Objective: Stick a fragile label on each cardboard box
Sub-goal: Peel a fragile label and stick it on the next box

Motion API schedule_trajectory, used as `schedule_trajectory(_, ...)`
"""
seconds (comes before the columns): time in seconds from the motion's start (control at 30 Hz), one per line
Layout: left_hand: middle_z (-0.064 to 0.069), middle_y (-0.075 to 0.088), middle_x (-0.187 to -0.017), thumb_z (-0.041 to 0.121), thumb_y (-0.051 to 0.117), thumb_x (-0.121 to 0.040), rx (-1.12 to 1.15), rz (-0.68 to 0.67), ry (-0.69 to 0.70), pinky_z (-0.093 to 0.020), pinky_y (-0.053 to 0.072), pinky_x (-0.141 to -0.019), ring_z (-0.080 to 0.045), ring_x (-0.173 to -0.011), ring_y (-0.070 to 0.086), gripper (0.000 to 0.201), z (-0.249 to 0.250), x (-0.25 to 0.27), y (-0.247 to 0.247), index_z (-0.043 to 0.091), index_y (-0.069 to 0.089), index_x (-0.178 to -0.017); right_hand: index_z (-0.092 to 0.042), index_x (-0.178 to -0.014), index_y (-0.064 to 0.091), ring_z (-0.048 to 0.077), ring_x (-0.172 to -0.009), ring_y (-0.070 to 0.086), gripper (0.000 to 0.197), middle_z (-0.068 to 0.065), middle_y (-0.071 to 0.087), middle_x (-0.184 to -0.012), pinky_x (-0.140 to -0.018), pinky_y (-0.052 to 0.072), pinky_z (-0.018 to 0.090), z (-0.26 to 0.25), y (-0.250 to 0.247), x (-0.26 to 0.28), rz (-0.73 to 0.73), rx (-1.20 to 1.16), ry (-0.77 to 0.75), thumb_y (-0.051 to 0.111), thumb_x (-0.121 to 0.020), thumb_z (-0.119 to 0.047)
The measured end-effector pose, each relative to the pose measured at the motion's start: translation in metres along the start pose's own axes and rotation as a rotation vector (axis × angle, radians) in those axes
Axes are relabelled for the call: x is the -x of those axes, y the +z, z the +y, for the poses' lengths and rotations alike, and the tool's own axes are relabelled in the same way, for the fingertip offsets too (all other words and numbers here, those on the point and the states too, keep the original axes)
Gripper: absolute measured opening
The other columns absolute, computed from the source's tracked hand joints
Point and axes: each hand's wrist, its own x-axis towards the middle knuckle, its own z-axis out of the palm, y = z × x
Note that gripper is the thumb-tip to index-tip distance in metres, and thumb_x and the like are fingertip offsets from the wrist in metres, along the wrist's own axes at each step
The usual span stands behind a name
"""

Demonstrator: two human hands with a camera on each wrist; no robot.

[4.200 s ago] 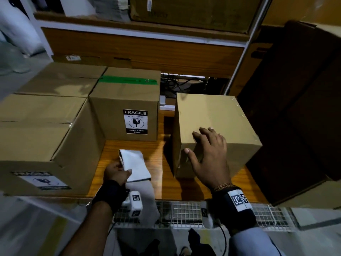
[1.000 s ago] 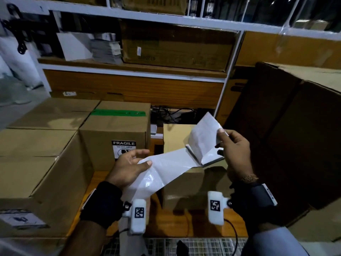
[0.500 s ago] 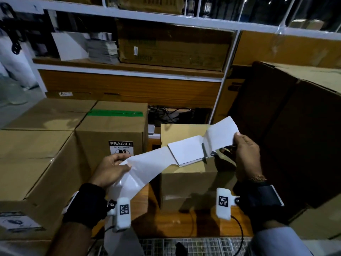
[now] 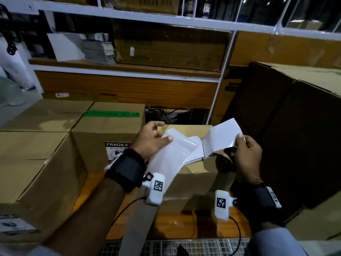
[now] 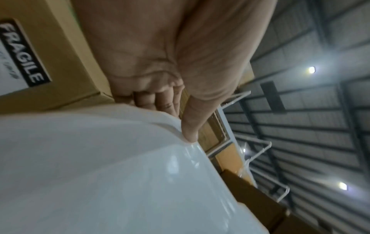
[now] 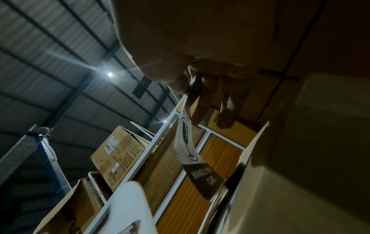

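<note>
My left hand [image 4: 156,137] pinches the glossy white backing strip [image 4: 169,159] of the label roll, thumb on top; the left wrist view shows the thumb [image 5: 190,126] pressed on the strip [image 5: 100,174]. My right hand [image 4: 241,145] pinches a corner of a fragile label [image 4: 221,137], half peeled off the strip, white back towards me. In the right wrist view the label's printed face [image 6: 192,152] hangs from the fingers. Both hands are above a plain cardboard box [image 4: 193,180] on the wooden table. Behind the left hand stands a green-taped box [image 4: 103,130] with a FRAGILE label [image 4: 116,148].
Large cardboard boxes [image 4: 33,159] fill the left side; the nearest one carries a label [image 4: 13,224] low on its front. A tall dark carton [image 4: 295,126] stands at the right. Shelving with a flat carton [image 4: 166,48] runs behind. A wire grid [image 4: 184,246] edges the table front.
My left hand has moved up and right along the strip, closer to the right hand. The label in the right hand is peeled further off the backing.
</note>
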Motion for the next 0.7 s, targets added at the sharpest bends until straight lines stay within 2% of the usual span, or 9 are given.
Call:
schedule_trajectory(0.07, -0.014, 0.071, -0.096, 0.012, 0.084, -0.083, -0.149, 0.026, 0.013, -0.044, 0.058, -0.087, -0.03, -0.09, 0.07, 0.052, -0.011, -0.019, 0.019, 0.018, 0.057, -0.127, -0.017, -0.102, 0.065, 0.017, -0.094, 0.065, 0.027, -0.005, 0.065, -0.098, -0.066, 0.056, 0.033, 0.0, -0.004, -0.002, 0.033, 0.059, -0.058, 0.048, -0.109, -0.038)
schedule_trajectory(0.1, -0.007, 0.067, -0.088, 0.014, 0.086, -0.082, -0.223, 0.046, 0.019, -0.04, 0.057, -0.084, -0.03, -0.087, 0.067, 0.05, -0.018, -0.028, 0.028, 0.018, 0.06, -0.124, -0.021, -0.102, 0.065, 0.016, -0.097, 0.066, 0.026, -0.008, 0.066, -0.1, -0.071, 0.06, 0.039, 0.0, -0.007, -0.002, 0.048, 0.093, -0.093, 0.049, -0.108, -0.041)
schedule_trajectory(0.17, 0.004, 0.06, -0.085, 0.02, 0.088, -0.08, -0.383, 0.106, 0.021, -0.03, 0.047, -0.083, -0.022, -0.089, 0.059, 0.043, -0.027, -0.039, 0.042, 0.019, 0.066, -0.117, -0.027, -0.1, 0.063, 0.009, -0.095, 0.064, 0.023, -0.014, 0.063, -0.098, -0.076, 0.062, 0.046, -0.002, -0.011, -0.001, 0.085, 0.167, -0.168, 0.05, -0.106, -0.045)
schedule_trajectory(0.27, 0.001, 0.061, -0.12, 0.039, 0.086, -0.078, -0.768, 0.177, 0.015, -0.037, 0.031, -0.103, -0.026, -0.12, 0.047, 0.039, -0.032, -0.042, 0.057, 0.03, 0.067, -0.111, -0.027, -0.101, 0.062, -0.005, -0.083, 0.06, 0.021, -0.017, 0.059, -0.092, -0.067, 0.058, 0.038, -0.01, -0.019, 0.002, 0.127, 0.247, -0.286, 0.05, -0.107, -0.043)
schedule_trajectory(0.37, -0.005, 0.046, -0.145, 0.043, 0.082, -0.082, -0.843, 0.13, -0.006, -0.041, 0.028, -0.11, -0.03, -0.137, 0.036, 0.046, -0.035, -0.044, 0.064, 0.028, 0.061, -0.12, -0.025, -0.1, 0.06, -0.015, -0.076, 0.058, 0.018, -0.018, 0.057, -0.086, -0.056, 0.05, 0.025, -0.016, -0.026, 0.003, 0.114, 0.295, -0.387, 0.05, -0.108, -0.038)
schedule_trajectory(0.43, -0.004, 0.05, -0.146, 0.042, 0.082, -0.083, -0.849, 0.109, 0.014, -0.043, 0.033, -0.11, -0.03, -0.136, 0.041, 0.048, -0.038, -0.047, 0.064, 0.026, 0.061, -0.123, -0.023, -0.103, 0.059, -0.017, -0.081, 0.058, 0.019, -0.02, 0.056, -0.091, -0.053, 0.045, 0.012, -0.015, -0.028, 0.002, 0.099, 0.304, -0.389, 0.049, -0.108, -0.039)
schedule_trajectory(0.47, -0.003, 0.056, -0.141, 0.042, 0.082, -0.082, -0.853, 0.11, 0.032, -0.043, 0.036, -0.11, -0.03, -0.132, 0.046, 0.049, -0.039, -0.047, 0.064, 0.025, 0.061, -0.123, -0.024, -0.104, 0.059, -0.014, -0.082, 0.059, 0.021, -0.02, 0.056, -0.093, -0.053, 0.045, 0.011, -0.014, -0.028, 0.002, 0.094, 0.316, -0.384, 0.048, -0.108, -0.041)
schedule_trajectory(0.6, 0.001, 0.069, -0.123, 0.041, 0.085, -0.081, -0.842, 0.085, -0.001, -0.035, 0.036, -0.094, -0.025, -0.119, 0.058, 0.05, -0.036, -0.043, 0.061, 0.022, 0.065, -0.123, -0.026, -0.105, 0.06, -0.005, -0.083, 0.059, 0.025, -0.023, 0.055, -0.095, -0.057, 0.05, 0.021, -0.007, -0.023, 0.0, 0.079, 0.329, -0.356, 0.048, -0.107, -0.049)
schedule_trajectory(0.7, -0.002, 0.073, -0.113, 0.036, 0.092, -0.074, -0.742, 0.054, -0.052, -0.031, 0.05, -0.091, -0.023, -0.105, 0.066, 0.042, -0.032, -0.042, 0.055, 0.02, 0.069, -0.105, -0.027, -0.106, 0.061, -0.007, -0.083, 0.061, 0.026, -0.022, 0.057, -0.095, -0.057, 0.056, 0.026, -0.004, -0.019, 0.001, 0.054, 0.307, -0.362, 0.049, -0.106, -0.05)
